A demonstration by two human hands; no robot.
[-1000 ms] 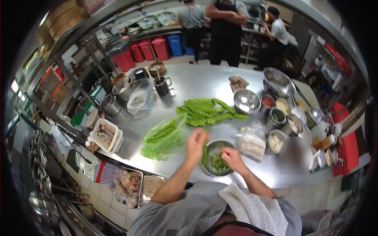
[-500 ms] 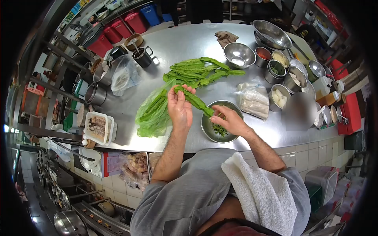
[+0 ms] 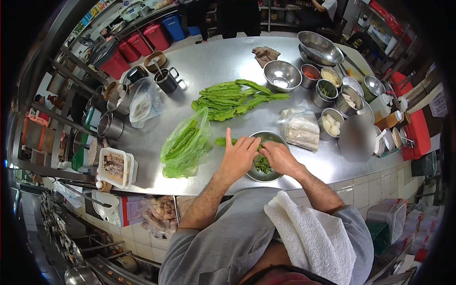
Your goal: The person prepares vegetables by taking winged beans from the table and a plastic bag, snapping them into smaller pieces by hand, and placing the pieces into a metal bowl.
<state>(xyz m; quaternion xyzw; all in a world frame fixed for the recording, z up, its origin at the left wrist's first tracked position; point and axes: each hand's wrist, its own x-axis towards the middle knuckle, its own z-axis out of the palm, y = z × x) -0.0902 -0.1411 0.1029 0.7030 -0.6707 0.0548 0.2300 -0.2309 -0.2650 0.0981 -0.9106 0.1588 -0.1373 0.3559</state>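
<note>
My left hand (image 3: 239, 156) is closed around a green winged bean (image 3: 220, 141), whose end sticks out to the left. Over the metal bowl (image 3: 278, 137), my right hand (image 3: 281, 157) pinches the bean's other end, its fingertips close to those of my left. Small green pieces (image 3: 262, 165) lie in the bowl beneath my hands. Beyond them is a pile of long winged beans (image 3: 228, 99) on the steel table. More beans sit in a clear plastic bag (image 3: 187, 149) left of my left hand.
Right of the bowl lies a plastic bag of pale contents (image 3: 300, 128). Metal containers of ingredients, including a pot of white pieces (image 3: 331, 124), crowd the right side. An empty metal bowl (image 3: 282, 76) stands farther back. A white tub (image 3: 115, 167) sits at the left edge.
My left hand has come down and right with the bean, to the bowl beside my right hand. The bean was slanted and mostly exposed; now my fingers cover much of it. The view has shifted slightly.
</note>
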